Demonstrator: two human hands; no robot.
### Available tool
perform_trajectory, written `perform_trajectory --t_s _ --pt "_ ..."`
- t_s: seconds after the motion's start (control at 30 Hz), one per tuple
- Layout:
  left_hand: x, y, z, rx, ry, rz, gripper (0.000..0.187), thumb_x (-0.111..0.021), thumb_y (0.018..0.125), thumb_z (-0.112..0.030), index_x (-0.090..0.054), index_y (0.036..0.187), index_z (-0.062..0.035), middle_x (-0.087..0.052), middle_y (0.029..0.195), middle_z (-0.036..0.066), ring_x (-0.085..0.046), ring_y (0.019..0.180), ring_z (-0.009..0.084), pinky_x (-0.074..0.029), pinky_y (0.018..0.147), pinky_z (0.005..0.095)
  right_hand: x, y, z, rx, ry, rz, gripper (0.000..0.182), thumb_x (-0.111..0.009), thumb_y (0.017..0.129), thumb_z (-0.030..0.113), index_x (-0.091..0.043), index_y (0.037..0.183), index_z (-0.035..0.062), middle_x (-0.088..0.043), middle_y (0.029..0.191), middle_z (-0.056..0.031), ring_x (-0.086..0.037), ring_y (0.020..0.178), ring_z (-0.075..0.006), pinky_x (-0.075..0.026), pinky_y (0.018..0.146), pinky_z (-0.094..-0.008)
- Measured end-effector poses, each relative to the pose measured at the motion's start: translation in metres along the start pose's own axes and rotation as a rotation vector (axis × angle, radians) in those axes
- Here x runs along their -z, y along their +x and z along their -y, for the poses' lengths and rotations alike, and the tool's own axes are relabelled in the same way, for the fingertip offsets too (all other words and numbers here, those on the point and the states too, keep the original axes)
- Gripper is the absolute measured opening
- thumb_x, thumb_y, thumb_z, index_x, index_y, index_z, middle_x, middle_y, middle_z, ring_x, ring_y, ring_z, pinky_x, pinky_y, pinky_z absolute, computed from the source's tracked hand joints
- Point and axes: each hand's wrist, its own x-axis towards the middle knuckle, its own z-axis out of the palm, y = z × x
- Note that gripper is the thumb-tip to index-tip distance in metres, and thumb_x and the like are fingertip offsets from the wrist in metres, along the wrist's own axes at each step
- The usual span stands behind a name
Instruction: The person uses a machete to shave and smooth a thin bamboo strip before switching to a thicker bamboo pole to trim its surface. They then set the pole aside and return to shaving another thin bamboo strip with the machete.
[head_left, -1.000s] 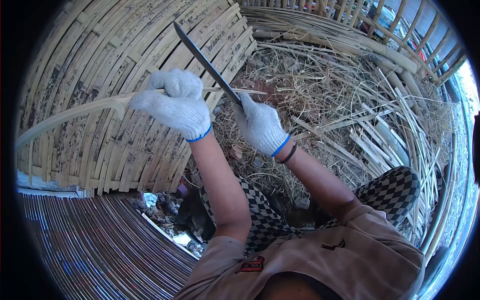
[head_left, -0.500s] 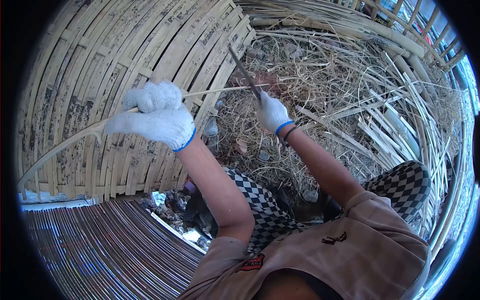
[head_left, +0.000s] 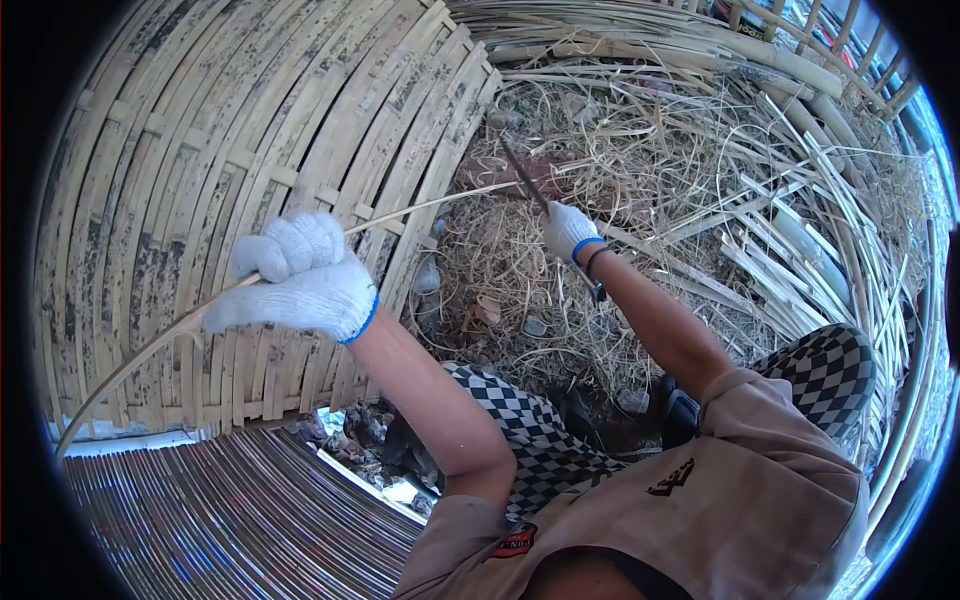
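My left hand [head_left: 295,275], in a white knit glove with a blue cuff, is closed around a long thin bamboo strip [head_left: 430,202]. The strip bends down to the lower left past the thumb and runs right to the blade. In my right hand [head_left: 570,232], gloved the same way, is a knife [head_left: 525,176] with its dark narrow blade pointing up and left. The blade crosses the strip near its far end. The knife's handle is mostly hidden by the fingers, and its butt end shows beside the wrist.
A woven bamboo panel [head_left: 210,170] covers the left side. Curly shavings [head_left: 600,150] litter the ground ahead, with split bamboo strips [head_left: 770,270] piled at right. Thicker poles [head_left: 780,65] lie at the back near a slatted fence [head_left: 870,50]. A ribbed dark surface [head_left: 240,510] fills the lower left.
The knife and right hand have shifted right and down in view, toward the strip's far end. The left hand appears slightly lower, still holding the strip. The whole view has shifted a little.
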Motion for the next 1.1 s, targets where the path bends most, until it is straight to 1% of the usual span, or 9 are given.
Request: perform_trajectory --t_s 0.17,0.23,0.43,0.47,0.63,0.73,0.8,0.9,1.1 --pt "0.01 0.006 0.0 0.056 -0.122 0.088 0.08 -0.027 0.086 -0.093 -0.025 0.055 -0.0197 -0.017 0.048 -0.005 -0.01 0.042 0.0099 -0.009 0.04 0.0276 0.017 -0.059 0.037 0.054 0.138 -0.056 0.022 -0.053 0.102 0.026 -0.055 0.109 0.0053 -0.07 0.09 -0.0281 -0.069 0.089 -0.0467 -0.054 0.075 -0.0575" --pt "0.014 0.007 0.0 0.037 -0.087 0.045 0.079 -0.027 0.086 -0.092 -0.025 0.055 -0.0195 -0.018 0.048 -0.005 -0.011 0.042 0.0097 -0.008 0.041 0.0278 -0.02 -0.032 -0.001 -0.17 0.082 -0.036 0.034 -0.058 0.098 0.028 -0.059 0.124 0.0057 -0.073 0.099 -0.0284 -0.07 0.1 -0.0459 -0.056 0.085 -0.0558" --pt "0.022 0.02 0.005 0.075 -0.152 0.199 0.077 -0.035 0.089 -0.088 -0.032 0.06 -0.0174 -0.022 0.051 -0.005 -0.015 0.044 0.0102 -0.012 0.041 0.0275 -0.029 -0.008 -0.062 -0.192 0.029 0.08 0.042 -0.058 0.095 0.033 -0.07 0.106 -0.0058 -0.071 0.1 -0.0314 -0.07 0.098 -0.0465 -0.056 0.086 -0.0508" --pt "0.017 0.012 0.005 0.011 -0.021 0.187 0.069 -0.043 0.095 -0.08 -0.044 0.072 -0.0143 -0.035 0.061 -0.003 -0.028 0.052 0.0118 -0.026 0.047 0.0285 -0.025 -0.014 -0.058 -0.213 0.08 0.128 0.043 -0.058 0.095 0.033 -0.07 0.107 -0.0057 -0.072 0.099 -0.0312 -0.071 0.097 -0.046 -0.056 0.084 -0.05" --pt "0.007 0.012 0.016 -0.012 -0.015 0.126 0.049 -0.056 0.102 -0.054 -0.053 0.1 -0.0055 -0.048 0.085 0.004 -0.046 0.079 0.0188 -0.041 0.077 0.0348 -0.002 -0.09 -0.025 -0.36 0.494 0.272 0.042 -0.056 0.094 0.033 -0.07 0.105 -0.0052 -0.072 0.079 -0.0228 -0.075 0.082 -0.0361 -0.058 0.072 -0.0412" --pt "-0.004 0.001 0.02 -0.145 0.186 0.095 0.032 -0.053 0.107 -0.032 -0.056 0.102 -0.0012 -0.057 0.088 0.007 -0.056 0.085 0.0197 -0.049 0.084 0.0371 -0.056 -0.105 -0.065 -0.111 0.287 0.211 0.036 -0.055 0.094 0.027 -0.067 0.103 -0.0067 -0.07 0.077 -0.0216 -0.074 0.077 -0.0316 -0.057 0.067 -0.04" --pt "-0.011 -0.004 0.011 -0.153 0.392 0.144 0.031 -0.051 0.107 -0.029 -0.057 0.098 -0.001 -0.06 0.088 0.008 -0.057 0.084 0.0191 -0.05 0.085 0.0373 0.002 -0.14 -0.008 -0.298 0.394 0.25 0.029 -0.056 0.097 0.022 -0.066 0.103 -0.0044 -0.07 0.079 -0.0192 -0.072 0.078 -0.0319 -0.055 0.068 -0.0409" --pt "-0.011 -0.007 0.001 -0.173 0.641 0.201 0.035 -0.047 0.109 -0.028 -0.061 0.098 0.0024 -0.063 0.088 0.009 -0.059 0.082 0.0189 -0.049 0.084 0.0354 -0.016 -0.131 -0.013 -0.084 0.369 0.001 0.029 -0.058 0.099 0.024 -0.066 0.104 -0.0028 -0.068 0.077 -0.0174 -0.07 0.077 -0.0305 -0.053 0.068 -0.0412" --pt "-0.001 -0.001 -0.011 -0.103 0.748 0.29 0.035 -0.046 0.109 -0.022 -0.064 0.118 0.0064 -0.068 0.104 0.017 -0.065 0.097 0.0256 -0.051 0.093 0.0428 0.098 -0.162 0.098 0.006 0.497 -0.136 0.033 -0.053 0.102 0.029 -0.061 0.113 -0.0014 -0.068 0.082 -0.0228 -0.07 0.078 -0.0362 -0.053 0.072 -0.0457"
